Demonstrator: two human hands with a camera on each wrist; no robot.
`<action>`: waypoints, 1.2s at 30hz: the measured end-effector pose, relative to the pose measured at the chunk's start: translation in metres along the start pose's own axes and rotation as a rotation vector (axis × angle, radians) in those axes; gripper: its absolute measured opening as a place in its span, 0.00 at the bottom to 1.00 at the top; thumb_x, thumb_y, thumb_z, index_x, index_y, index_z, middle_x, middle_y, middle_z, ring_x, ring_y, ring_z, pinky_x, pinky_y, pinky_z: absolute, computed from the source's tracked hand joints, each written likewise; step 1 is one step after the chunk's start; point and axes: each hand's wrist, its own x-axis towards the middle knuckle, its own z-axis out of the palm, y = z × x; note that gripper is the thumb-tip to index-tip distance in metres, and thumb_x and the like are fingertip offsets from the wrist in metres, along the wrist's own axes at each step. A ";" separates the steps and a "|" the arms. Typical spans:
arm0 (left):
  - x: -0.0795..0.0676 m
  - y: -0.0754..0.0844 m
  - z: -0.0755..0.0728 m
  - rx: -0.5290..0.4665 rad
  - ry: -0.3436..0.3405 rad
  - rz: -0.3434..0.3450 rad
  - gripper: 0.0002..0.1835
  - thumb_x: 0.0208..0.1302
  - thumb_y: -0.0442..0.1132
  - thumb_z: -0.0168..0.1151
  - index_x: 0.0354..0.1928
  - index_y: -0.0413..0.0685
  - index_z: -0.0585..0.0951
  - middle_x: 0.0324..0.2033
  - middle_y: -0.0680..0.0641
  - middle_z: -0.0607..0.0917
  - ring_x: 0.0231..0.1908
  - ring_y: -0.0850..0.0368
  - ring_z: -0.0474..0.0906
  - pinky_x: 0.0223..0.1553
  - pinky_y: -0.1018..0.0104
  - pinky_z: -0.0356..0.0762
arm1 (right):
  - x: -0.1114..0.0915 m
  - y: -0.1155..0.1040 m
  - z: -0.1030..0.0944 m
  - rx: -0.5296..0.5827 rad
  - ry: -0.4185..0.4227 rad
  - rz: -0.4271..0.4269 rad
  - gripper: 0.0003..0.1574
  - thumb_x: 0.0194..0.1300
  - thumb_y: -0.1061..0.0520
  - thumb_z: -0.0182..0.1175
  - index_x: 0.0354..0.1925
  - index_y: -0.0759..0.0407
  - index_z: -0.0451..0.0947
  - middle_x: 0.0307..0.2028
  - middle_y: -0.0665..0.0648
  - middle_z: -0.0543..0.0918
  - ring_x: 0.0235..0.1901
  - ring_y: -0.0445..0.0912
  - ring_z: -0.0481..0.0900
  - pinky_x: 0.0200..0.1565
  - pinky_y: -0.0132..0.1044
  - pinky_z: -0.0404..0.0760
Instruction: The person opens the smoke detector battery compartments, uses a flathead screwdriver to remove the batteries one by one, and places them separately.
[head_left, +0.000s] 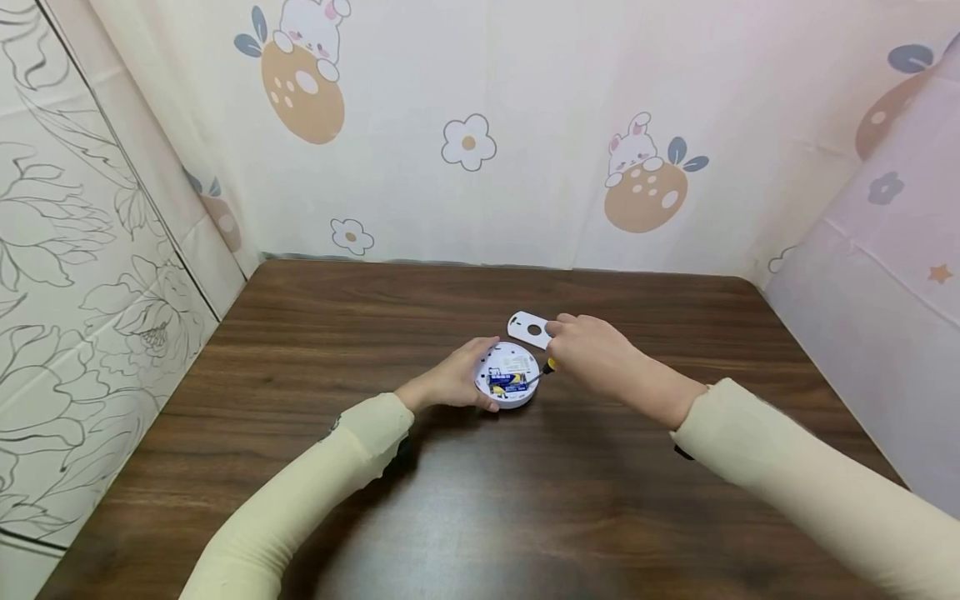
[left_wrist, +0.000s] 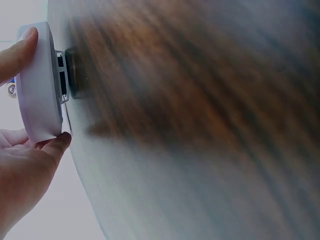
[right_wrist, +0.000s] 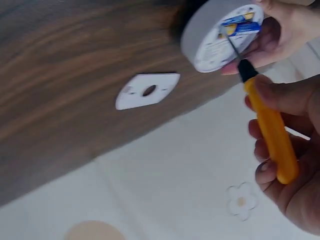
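My left hand (head_left: 459, 377) grips a round white device (head_left: 516, 400) by its rim, tilted up with its open back facing me; the left wrist view shows its white side wall (left_wrist: 41, 95) between thumb and fingers. Two blue-and-yellow batteries (right_wrist: 242, 29) lie in the device's compartment. In my right hand (head_left: 592, 350) is a screwdriver with a yellow handle (right_wrist: 272, 127) and black collar, fingers wrapped around it. Its metal shaft (right_wrist: 232, 46) reaches to the end of the batteries. A white plate (right_wrist: 148, 91) with a round hole lies on the table just beyond the device.
The dark wood-grain table (head_left: 330, 333) extends all around the hands. Behind it hangs a pale curtain (head_left: 540, 167) with rabbit and flower prints, and a flower-line-drawn panel (head_left: 90, 275) stands along the left side.
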 end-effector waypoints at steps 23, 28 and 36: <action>0.001 -0.001 0.001 0.017 0.007 0.010 0.59 0.37 0.39 0.82 0.70 0.33 0.56 0.66 0.38 0.63 0.66 0.45 0.59 0.66 0.56 0.55 | 0.018 0.007 -0.005 0.230 -0.140 0.149 0.10 0.48 0.67 0.68 0.17 0.58 0.78 0.24 0.51 0.74 0.25 0.45 0.71 0.29 0.41 0.77; 0.001 -0.002 0.001 0.019 0.003 0.011 0.59 0.38 0.39 0.82 0.70 0.33 0.55 0.67 0.38 0.63 0.66 0.45 0.58 0.66 0.56 0.54 | 0.010 0.015 0.002 0.288 -0.090 0.140 0.03 0.47 0.68 0.68 0.23 0.62 0.84 0.24 0.51 0.76 0.27 0.45 0.74 0.33 0.41 0.79; 0.001 -0.002 0.000 0.009 0.001 0.026 0.59 0.37 0.39 0.82 0.70 0.32 0.56 0.67 0.37 0.62 0.66 0.45 0.58 0.66 0.55 0.54 | -0.003 0.024 0.015 0.381 -0.037 0.172 0.05 0.48 0.67 0.69 0.28 0.63 0.87 0.25 0.51 0.76 0.29 0.46 0.76 0.35 0.41 0.79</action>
